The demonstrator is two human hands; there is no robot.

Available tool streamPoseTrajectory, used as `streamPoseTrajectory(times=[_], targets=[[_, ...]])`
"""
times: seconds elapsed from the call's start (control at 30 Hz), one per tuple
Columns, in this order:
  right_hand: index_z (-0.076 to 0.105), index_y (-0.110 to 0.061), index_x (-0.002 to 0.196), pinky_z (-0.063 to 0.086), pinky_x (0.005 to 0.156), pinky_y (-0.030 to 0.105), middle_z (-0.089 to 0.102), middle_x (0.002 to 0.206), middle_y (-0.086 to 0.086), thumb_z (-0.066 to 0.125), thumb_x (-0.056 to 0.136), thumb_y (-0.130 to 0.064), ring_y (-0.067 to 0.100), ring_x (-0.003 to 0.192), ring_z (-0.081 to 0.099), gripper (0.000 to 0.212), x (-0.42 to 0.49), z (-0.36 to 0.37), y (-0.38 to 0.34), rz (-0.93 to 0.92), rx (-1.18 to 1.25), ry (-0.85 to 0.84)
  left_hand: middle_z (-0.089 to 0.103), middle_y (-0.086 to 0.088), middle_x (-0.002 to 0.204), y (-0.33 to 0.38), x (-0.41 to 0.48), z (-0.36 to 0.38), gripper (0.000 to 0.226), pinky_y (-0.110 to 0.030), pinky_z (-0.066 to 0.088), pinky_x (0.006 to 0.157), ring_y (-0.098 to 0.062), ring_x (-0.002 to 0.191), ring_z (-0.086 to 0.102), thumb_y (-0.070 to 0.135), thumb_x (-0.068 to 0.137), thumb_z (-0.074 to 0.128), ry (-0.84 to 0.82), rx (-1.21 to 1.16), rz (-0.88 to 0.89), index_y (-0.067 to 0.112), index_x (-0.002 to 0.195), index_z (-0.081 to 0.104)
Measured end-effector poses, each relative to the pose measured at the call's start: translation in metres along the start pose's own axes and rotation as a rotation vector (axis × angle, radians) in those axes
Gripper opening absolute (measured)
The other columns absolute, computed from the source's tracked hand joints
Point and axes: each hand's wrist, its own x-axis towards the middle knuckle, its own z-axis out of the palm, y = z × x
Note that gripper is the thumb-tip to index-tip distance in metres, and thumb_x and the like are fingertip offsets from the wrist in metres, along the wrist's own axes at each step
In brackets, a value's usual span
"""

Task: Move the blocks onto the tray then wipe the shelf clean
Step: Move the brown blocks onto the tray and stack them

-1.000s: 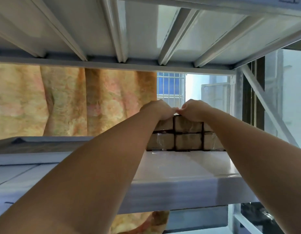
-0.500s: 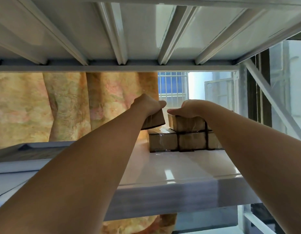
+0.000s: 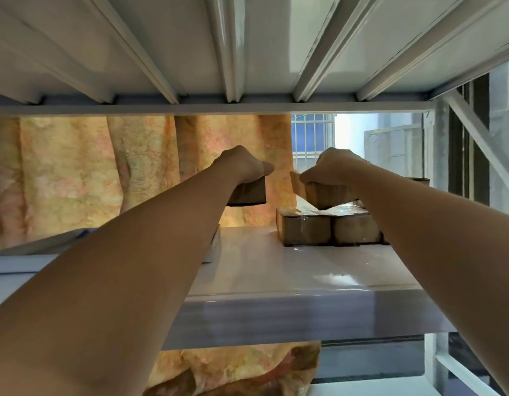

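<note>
Within the last second both hands left the top of the stack, each with a load. The left hand [image 3: 242, 164] has its grip curled over 1 block [image 3: 249, 192] and has carried it left, clear of the stack and in the air above the shelf [image 3: 276, 270]. The right hand [image 3: 332, 170] has since raised a second block [image 3: 327, 194], gripped from above and tilted, just over the bottom row [image 3: 303, 230], which sits far right on the shelf. So the transfer is under way, with wiping some way off.

The tray [image 3: 39, 248] lies at the left, largely hidden by the left forearm. The fingers are hidden behind the blocks. The right forearm cuts off the bottom row, so I cannot count it.
</note>
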Motion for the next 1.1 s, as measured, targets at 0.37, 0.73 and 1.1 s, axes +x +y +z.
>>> streamPoseTrajectory(times=[0.37, 0.73, 1.1], targets=[[0.054, -0.011, 0.111, 0.045, 0.071, 0.032, 0.053, 0.097, 0.009, 0.065, 0.074, -0.055, 0.025, 0.084, 0.054, 0.058, -0.029, 0.018, -0.124, -0.210, 0.297, -0.053, 0.057, -0.011, 0.103, -0.083, -0.009, -0.055, 0.063, -0.032, 0.040, 0.069, -0.027, 0.089, 0.054, 0.060, 0.076, 0.059, 0.077, 0.066, -0.086, 0.007, 0.110, 0.054], [0.054, -0.016, 0.076, 0.049, 0.067, 0.029, 0.056, 0.078, 0.005, 0.065, 0.072, -0.044, 0.019, 0.066, 0.055, 0.030, -0.060, 0.057, -0.222, -0.317, 0.330, -0.247, 0.056, -0.017, 0.103, -0.199, -0.033, -0.122, 0.059, -0.031, 0.035, 0.060, -0.032, 0.095, 0.056, 0.051, 0.080, 0.056, 0.009, 0.169, -0.289, 0.001, 0.111, 0.059], [0.052, -0.015, 0.066, 0.044, 0.069, 0.027, 0.050, 0.075, 0.003, 0.061, 0.081, -0.039, 0.017, 0.068, 0.051, 0.030, -0.080, 0.070, -0.260, -0.388, 0.269, -0.304, 0.048, -0.007, 0.069, -0.257, -0.045, -0.132, 0.039, -0.028, 0.032, 0.056, -0.019, 0.062, 0.044, 0.043, 0.080, 0.060, -0.044, 0.096, -0.293, 0.009, 0.064, 0.049]])
